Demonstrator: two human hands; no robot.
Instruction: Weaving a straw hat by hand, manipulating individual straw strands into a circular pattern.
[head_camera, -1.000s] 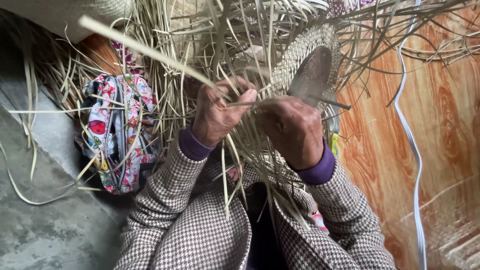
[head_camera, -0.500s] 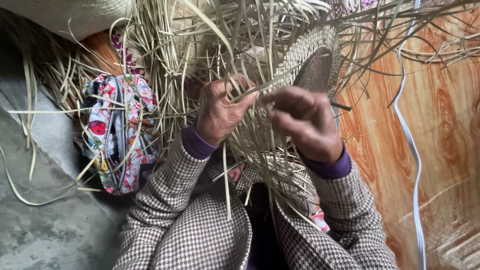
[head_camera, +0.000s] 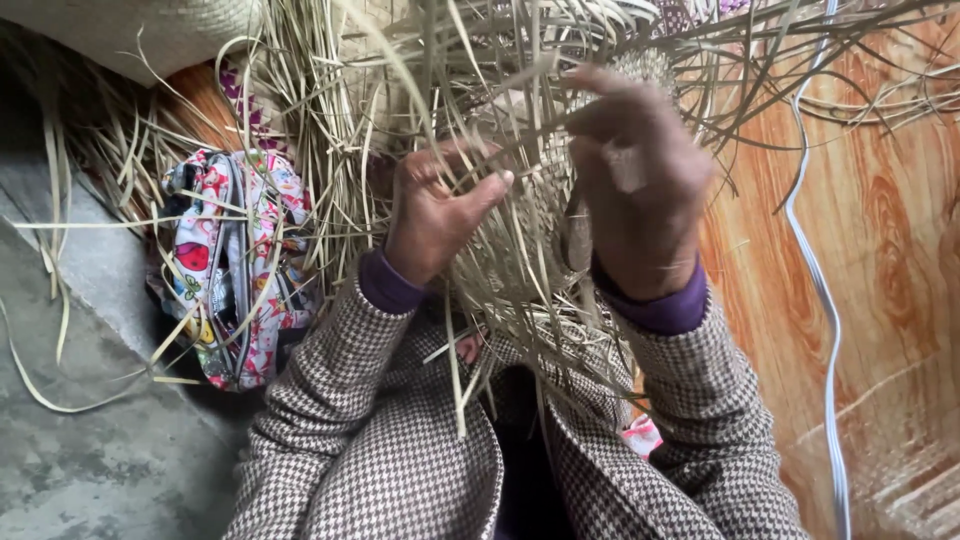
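Observation:
A half-woven straw piece (head_camera: 530, 230) with many loose pale strands (head_camera: 330, 120) fanning out sits in front of me. My left hand (head_camera: 435, 215) grips a bunch of strands at its left side, thumb stretched across them. My right hand (head_camera: 635, 175) is raised in front of the woven part, fingers curled and pinching a strand near the top. Both arms wear checked sleeves with purple cuffs (head_camera: 385, 285). The woven middle is mostly hidden behind my right hand.
A colourful patterned bag (head_camera: 225, 270) with a zip lies at the left on a grey concrete floor (head_camera: 90, 440). Wood-patterned flooring (head_camera: 860, 230) lies to the right, with a white strip (head_camera: 825, 300) running down it. A woven mat (head_camera: 140, 30) lies at the top left.
My right hand has risen and moved up over the woven piece, pulling a strand with it. My left hand shifted its grip on the strands. The view has come closer.

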